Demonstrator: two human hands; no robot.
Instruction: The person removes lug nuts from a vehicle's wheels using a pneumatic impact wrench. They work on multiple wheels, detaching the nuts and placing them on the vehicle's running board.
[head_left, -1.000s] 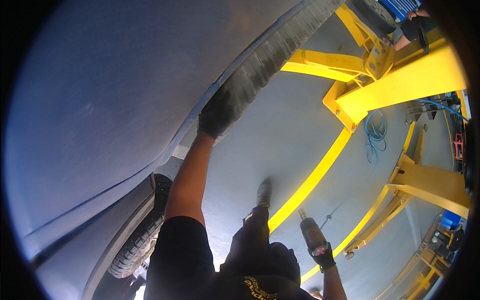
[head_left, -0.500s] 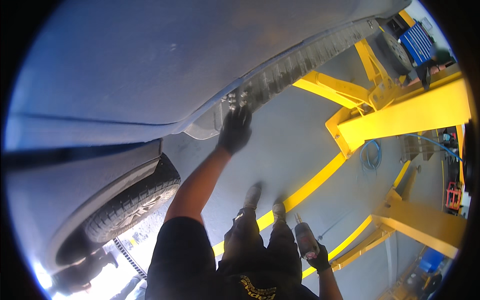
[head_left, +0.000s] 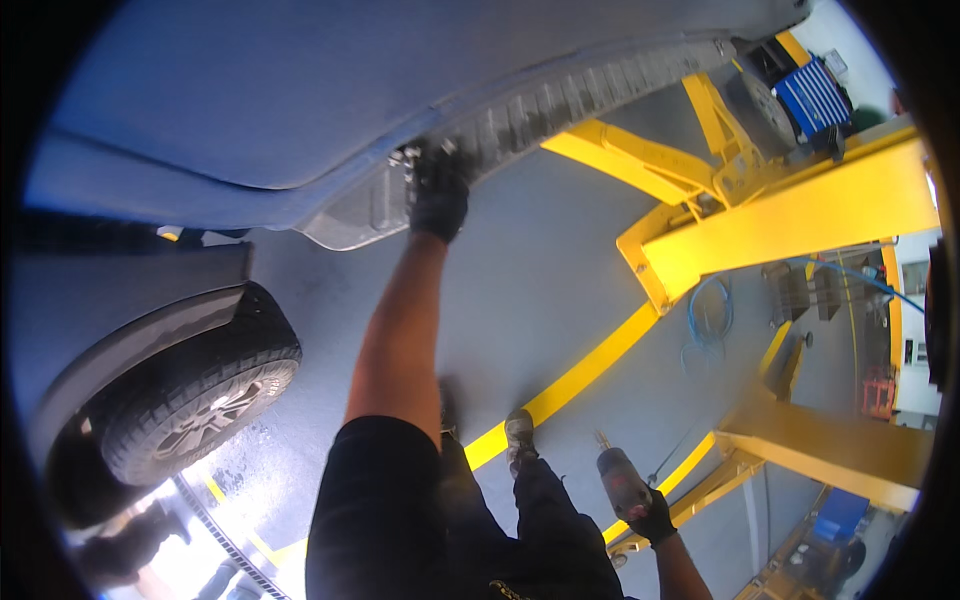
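Observation:
My left hand (head_left: 440,200), in a black glove, reaches up to the underside of the vehicle's sill (head_left: 545,105). Its fingers blend into the dark metal there, so their grip is hidden. Small shiny metal pieces (head_left: 404,155), like bolts or nuts, show beside the fingertips; whether the hand touches them I cannot tell. Down at the lower right, my right hand (head_left: 657,522), also gloved in black, is closed round a dark handheld power driver (head_left: 622,482). A narrow tip sticks out of the tool and points up and left, away from the vehicle.
The vehicle's wheel (head_left: 205,420) is at the left. A yellow lift arm (head_left: 640,165) reaches under the sill from a thick yellow beam (head_left: 790,215). A coiled blue hose (head_left: 710,310) lies on the floor near a yellow line (head_left: 590,375). Another yellow lift part (head_left: 820,450) stands at right.
The view has shifted, and the wheel shows more fully. My left hand has moved along the sill, its fingers now deeper against the dark metal. The power driver stays in my right hand.

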